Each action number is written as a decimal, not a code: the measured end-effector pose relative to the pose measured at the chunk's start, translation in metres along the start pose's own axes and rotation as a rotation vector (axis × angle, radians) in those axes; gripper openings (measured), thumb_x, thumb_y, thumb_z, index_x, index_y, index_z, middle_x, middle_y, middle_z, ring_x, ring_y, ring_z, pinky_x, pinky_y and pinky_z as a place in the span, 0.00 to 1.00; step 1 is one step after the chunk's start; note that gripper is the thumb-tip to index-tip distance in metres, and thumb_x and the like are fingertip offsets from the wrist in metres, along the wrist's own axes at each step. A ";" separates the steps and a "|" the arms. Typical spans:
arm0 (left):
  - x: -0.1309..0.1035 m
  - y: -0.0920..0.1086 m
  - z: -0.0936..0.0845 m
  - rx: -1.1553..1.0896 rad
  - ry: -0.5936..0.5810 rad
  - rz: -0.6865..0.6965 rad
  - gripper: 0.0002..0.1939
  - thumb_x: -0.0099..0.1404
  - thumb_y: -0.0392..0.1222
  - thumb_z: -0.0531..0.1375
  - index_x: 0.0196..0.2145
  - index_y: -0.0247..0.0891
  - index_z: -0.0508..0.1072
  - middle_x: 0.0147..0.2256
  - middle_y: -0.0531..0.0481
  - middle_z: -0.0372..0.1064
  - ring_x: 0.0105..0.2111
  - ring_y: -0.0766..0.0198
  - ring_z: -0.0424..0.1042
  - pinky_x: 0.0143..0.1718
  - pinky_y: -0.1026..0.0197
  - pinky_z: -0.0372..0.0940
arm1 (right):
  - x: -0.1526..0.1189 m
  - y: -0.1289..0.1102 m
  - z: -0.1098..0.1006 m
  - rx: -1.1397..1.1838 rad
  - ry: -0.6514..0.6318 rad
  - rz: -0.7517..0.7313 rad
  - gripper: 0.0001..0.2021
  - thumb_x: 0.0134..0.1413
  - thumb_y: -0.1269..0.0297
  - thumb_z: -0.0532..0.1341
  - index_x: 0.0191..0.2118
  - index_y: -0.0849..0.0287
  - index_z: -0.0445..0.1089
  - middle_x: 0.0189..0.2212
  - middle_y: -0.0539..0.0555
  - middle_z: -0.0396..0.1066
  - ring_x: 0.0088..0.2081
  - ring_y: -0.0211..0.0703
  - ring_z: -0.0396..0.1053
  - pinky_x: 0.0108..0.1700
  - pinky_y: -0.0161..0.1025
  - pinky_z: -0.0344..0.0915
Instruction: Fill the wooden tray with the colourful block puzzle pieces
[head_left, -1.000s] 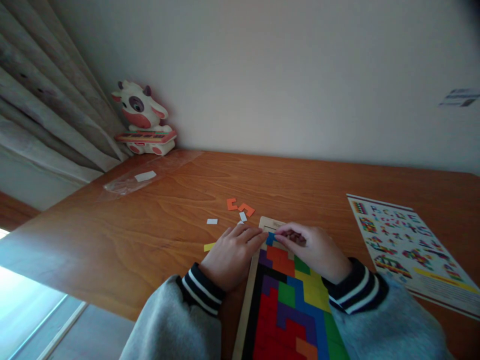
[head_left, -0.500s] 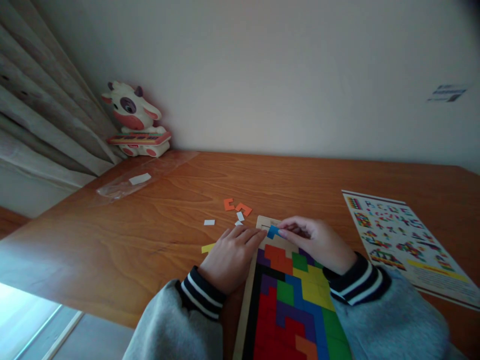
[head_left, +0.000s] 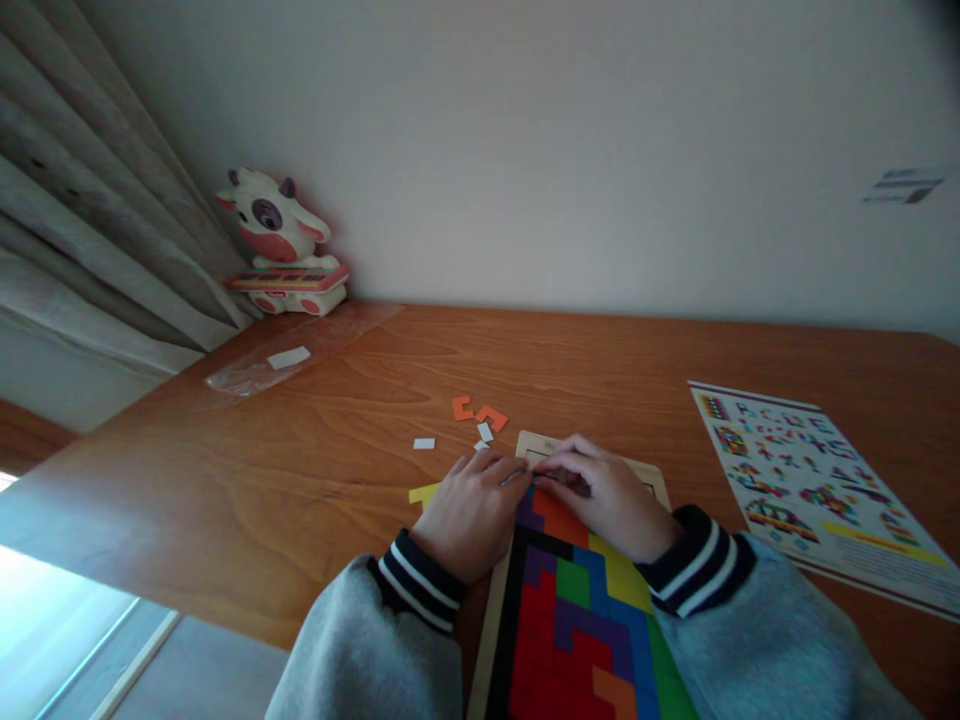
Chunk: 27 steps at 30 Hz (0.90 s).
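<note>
A wooden puzzle board point(head_left: 487, 640) filled with coloured block pieces lies in front of me. My left hand point(head_left: 474, 515) rests over its far left edge, fingers stretched out, thumb hidden. With fingertips pinched together, my right hand point(head_left: 600, 495) is at the far left corner of the board, touching or nearly touching my left fingertips. The blue puzzle piece it holds is mostly covered by the fingers. Close to the hands on the board are an orange piece point(head_left: 559, 520) and a purple piece point(head_left: 531, 510). A yellow piece point(head_left: 422, 495) shows beside my left hand on the table.
Beyond my left hand lie two orange pieces point(head_left: 492, 417) and several small white pieces point(head_left: 424, 443). A printed pattern sheet point(head_left: 817, 480) is on the right. At the back left are a clear plastic bag point(head_left: 247, 378) and a cow toy with a keyboard point(head_left: 289, 250).
My right hand has moved left and slightly nearer to me, bringing the blue piece up against my left fingertips, where it is now mostly hidden. The view has shifted slightly.
</note>
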<state>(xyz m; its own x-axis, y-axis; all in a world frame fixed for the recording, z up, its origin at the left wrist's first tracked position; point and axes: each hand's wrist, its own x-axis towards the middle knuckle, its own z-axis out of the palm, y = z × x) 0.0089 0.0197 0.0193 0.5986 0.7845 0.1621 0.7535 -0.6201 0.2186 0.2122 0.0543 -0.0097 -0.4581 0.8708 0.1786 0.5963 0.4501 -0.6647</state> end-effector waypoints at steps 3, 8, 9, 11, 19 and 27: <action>0.002 0.002 -0.001 -0.024 -0.012 0.007 0.12 0.70 0.33 0.52 0.47 0.38 0.72 0.48 0.47 0.72 0.48 0.57 0.68 0.52 0.51 0.67 | 0.000 0.000 -0.001 0.020 -0.033 0.001 0.07 0.61 0.63 0.60 0.39 0.55 0.75 0.36 0.54 0.71 0.33 0.42 0.71 0.35 0.39 0.68; 0.001 0.002 0.000 -0.056 -0.003 -0.020 0.12 0.69 0.36 0.54 0.48 0.39 0.73 0.48 0.48 0.73 0.46 0.56 0.69 0.52 0.51 0.67 | 0.001 -0.005 -0.007 -0.001 -0.056 0.003 0.10 0.64 0.60 0.57 0.37 0.55 0.75 0.33 0.53 0.72 0.32 0.42 0.70 0.34 0.39 0.66; 0.000 0.002 0.000 -0.060 0.001 -0.019 0.12 0.69 0.36 0.54 0.48 0.39 0.72 0.49 0.49 0.73 0.47 0.56 0.69 0.52 0.51 0.67 | 0.001 -0.005 -0.009 -0.002 -0.054 0.002 0.10 0.64 0.60 0.57 0.38 0.55 0.74 0.33 0.53 0.72 0.32 0.42 0.71 0.34 0.39 0.67; 0.000 0.002 0.002 -0.067 0.014 -0.015 0.12 0.69 0.37 0.54 0.48 0.40 0.72 0.49 0.49 0.73 0.47 0.56 0.69 0.51 0.51 0.67 | 0.001 0.000 -0.014 -0.014 -0.030 -0.006 0.10 0.63 0.59 0.56 0.40 0.55 0.74 0.34 0.54 0.72 0.34 0.43 0.71 0.36 0.40 0.68; -0.005 -0.024 -0.006 -0.038 0.164 -0.161 0.13 0.70 0.40 0.55 0.50 0.42 0.72 0.53 0.46 0.69 0.52 0.55 0.67 0.54 0.47 0.64 | -0.003 0.050 -0.039 -0.140 0.006 0.107 0.15 0.57 0.52 0.61 0.44 0.56 0.74 0.38 0.56 0.71 0.38 0.48 0.72 0.42 0.45 0.69; -0.016 -0.078 0.007 0.017 0.088 -0.238 0.52 0.58 0.72 0.57 0.69 0.38 0.46 0.68 0.33 0.42 0.68 0.40 0.42 0.65 0.33 0.41 | 0.004 0.055 -0.039 -0.039 0.029 0.086 0.14 0.56 0.51 0.62 0.40 0.54 0.78 0.37 0.56 0.74 0.41 0.50 0.72 0.44 0.46 0.69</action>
<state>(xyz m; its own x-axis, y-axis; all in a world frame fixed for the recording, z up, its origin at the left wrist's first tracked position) -0.0583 0.0554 -0.0069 0.3787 0.9055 0.1913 0.8752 -0.4176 0.2441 0.2689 0.0908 -0.0172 -0.3853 0.9116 0.1437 0.6577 0.3805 -0.6502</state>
